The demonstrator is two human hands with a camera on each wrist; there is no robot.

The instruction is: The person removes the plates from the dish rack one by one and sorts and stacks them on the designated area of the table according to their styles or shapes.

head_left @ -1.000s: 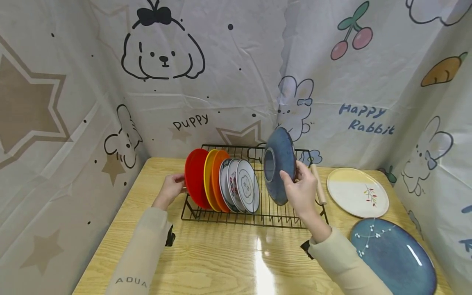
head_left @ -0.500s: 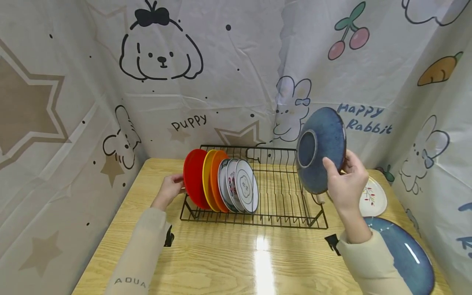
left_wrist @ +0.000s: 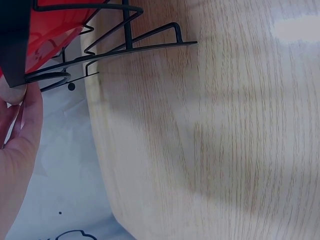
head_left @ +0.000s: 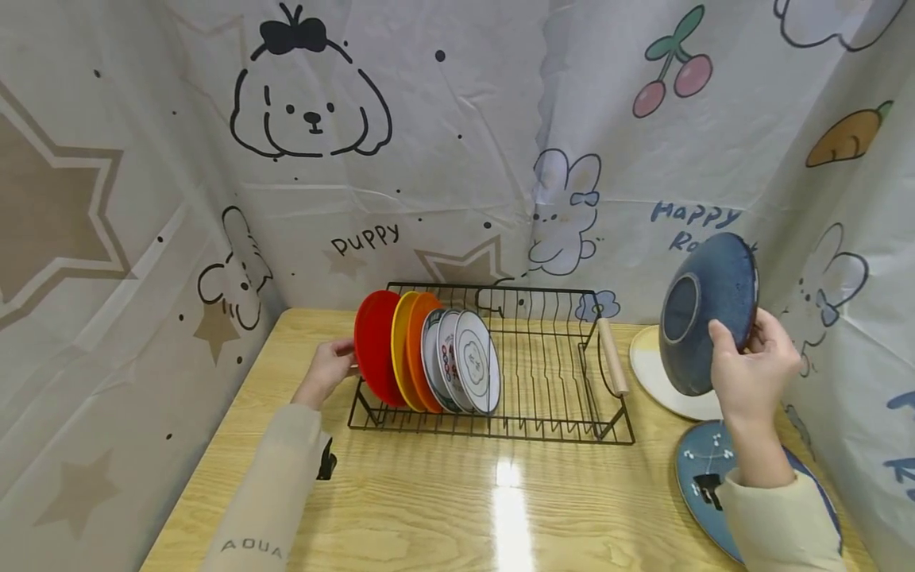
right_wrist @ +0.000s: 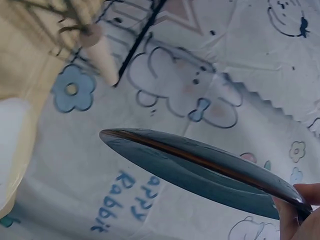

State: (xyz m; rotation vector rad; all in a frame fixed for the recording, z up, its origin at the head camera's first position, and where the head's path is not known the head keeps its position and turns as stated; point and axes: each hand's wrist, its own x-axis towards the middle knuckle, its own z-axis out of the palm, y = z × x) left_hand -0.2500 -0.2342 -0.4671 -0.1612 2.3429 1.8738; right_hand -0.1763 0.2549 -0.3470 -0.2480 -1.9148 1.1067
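My right hand holds a blue plate by its rim, thumb on the underside and fingers behind. The plate stands on edge in the air, right of the rack, overlapping a cream plate in the head view. The right wrist view shows this blue plate nearly edge-on, with its brown rim. My left hand grips the left end of the black wire dish rack, beside a red plate. In the left wrist view, fingers curl at the rack's end; the rest of that grip is hidden.
Upright in the rack's left half are the red plate, a yellow plate, an orange one and several white patterned plates. A wooden handle is at its right end. A cream plate and larger blue plate lie right.
My right hand has lifted the blue plate out from over the rack's right half and carried it right, past the wooden handle. My left hand has stayed at the rack's left end.
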